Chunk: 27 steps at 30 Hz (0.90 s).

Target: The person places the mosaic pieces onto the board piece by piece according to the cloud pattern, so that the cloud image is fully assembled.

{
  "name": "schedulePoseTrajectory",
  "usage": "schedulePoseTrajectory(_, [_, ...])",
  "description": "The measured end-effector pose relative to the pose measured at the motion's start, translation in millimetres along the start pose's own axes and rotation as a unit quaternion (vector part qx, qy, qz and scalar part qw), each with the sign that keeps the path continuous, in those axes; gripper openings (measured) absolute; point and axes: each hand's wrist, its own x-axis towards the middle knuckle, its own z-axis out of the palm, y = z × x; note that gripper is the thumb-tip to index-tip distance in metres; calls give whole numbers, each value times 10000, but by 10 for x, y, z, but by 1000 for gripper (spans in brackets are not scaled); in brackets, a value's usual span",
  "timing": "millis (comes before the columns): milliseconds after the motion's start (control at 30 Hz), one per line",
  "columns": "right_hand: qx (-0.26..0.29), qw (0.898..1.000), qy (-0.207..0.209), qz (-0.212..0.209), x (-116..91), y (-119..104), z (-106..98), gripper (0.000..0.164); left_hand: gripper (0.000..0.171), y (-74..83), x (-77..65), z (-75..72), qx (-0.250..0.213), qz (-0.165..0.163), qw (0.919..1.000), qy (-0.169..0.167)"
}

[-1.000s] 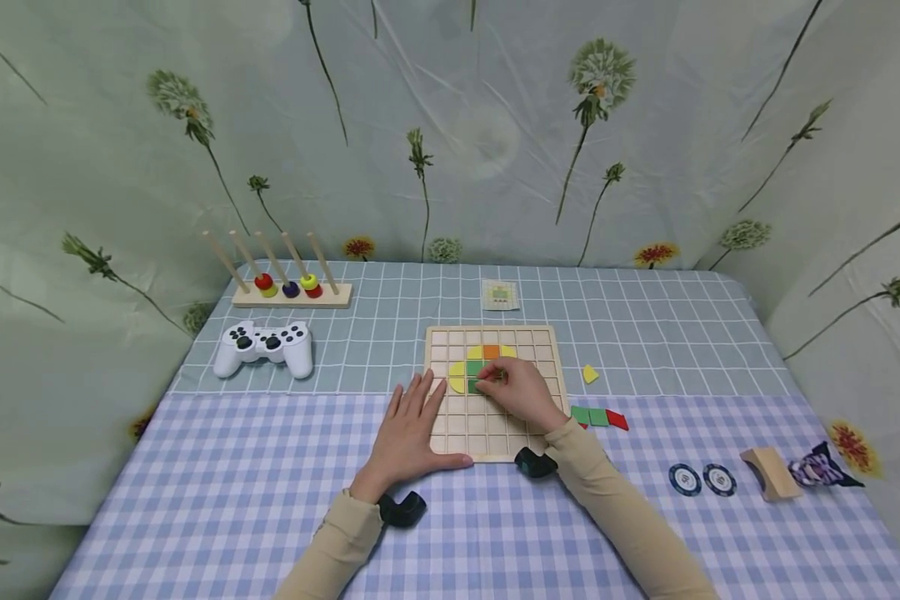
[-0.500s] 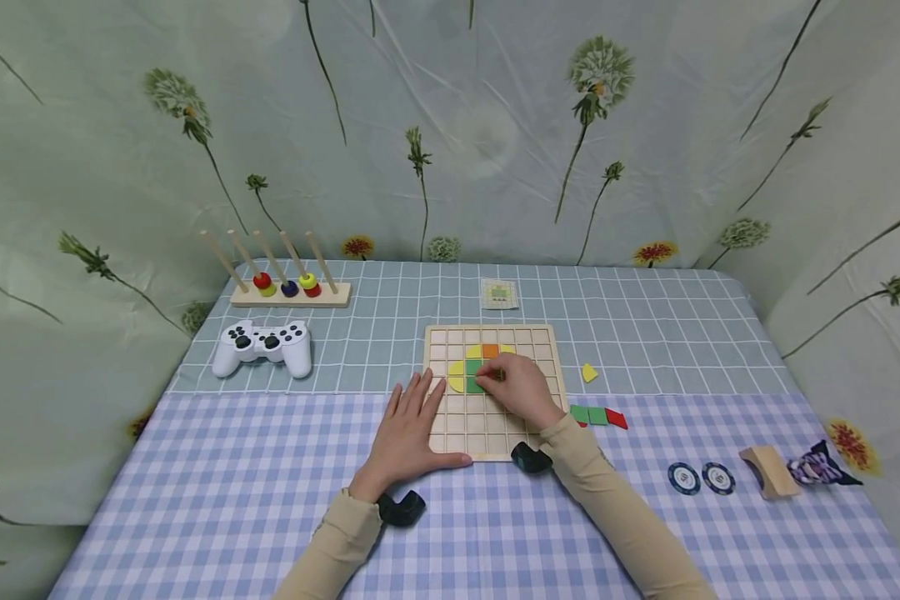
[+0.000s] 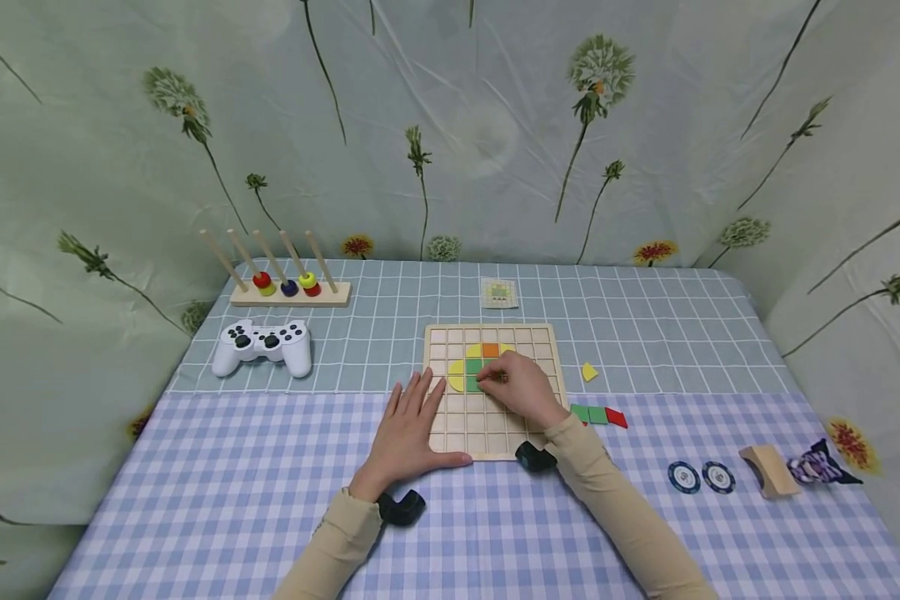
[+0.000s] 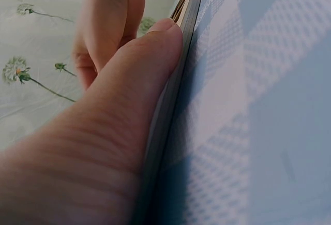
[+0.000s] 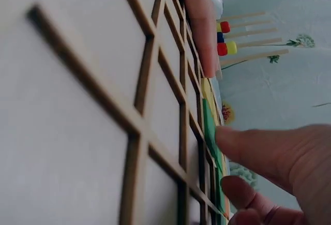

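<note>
A square wooden grid board (image 3: 457, 425) lies mid-table with yellow rounded pieces (image 3: 456, 382), an orange square (image 3: 491, 350) and green square tiles (image 3: 473, 367) in its cells. My left hand (image 3: 411, 429) is spread along the board's left side, fingers straight, its thumb against the front edge. Over the board's middle, my right hand (image 3: 527, 392) has curled fingers and pinches at a green tile (image 5: 209, 126). In the right wrist view the thumb (image 5: 232, 142) meets that tile, with the index finger just beside it. The right hand hides some cells.
Right of the board lie a yellow piece (image 3: 589, 372), green tiles (image 3: 597, 415) and a red piece (image 3: 617, 418). Farther right are poker chips (image 3: 684, 477), a wooden arch block (image 3: 771, 473) and a small wrapped packet (image 3: 819, 467). A game controller (image 3: 264, 348), peg stacker (image 3: 292, 296) and pattern card (image 3: 499, 293) stand behind.
The right hand shifts very slightly over the green tile and stays at the same spot on the board. The left hand keeps its place.
</note>
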Motion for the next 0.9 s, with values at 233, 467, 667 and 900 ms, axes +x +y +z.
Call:
schedulePoseTrajectory(233, [232, 9994, 144, -201, -170, 124, -238, 7, 117, -2, 9, 6, 17, 3, 10000, -30])
schedulePoseTrajectory(467, [138, 9984, 552, 12, -359, 355, -566, 10, 117, -3, -1, 1, -27, -5, 10000, -52])
schedulePoseTrajectory(667, [81, 9975, 619, 341, -517, 541, -759, 12, 118, -10, 3, 3, -14, 1, 10000, -17])
schedulePoseTrajectory(900, [109, 9968, 367, 700, -677, 681, -830, 16, 117, -7, 3, 0, -50, 20, 10000, 27])
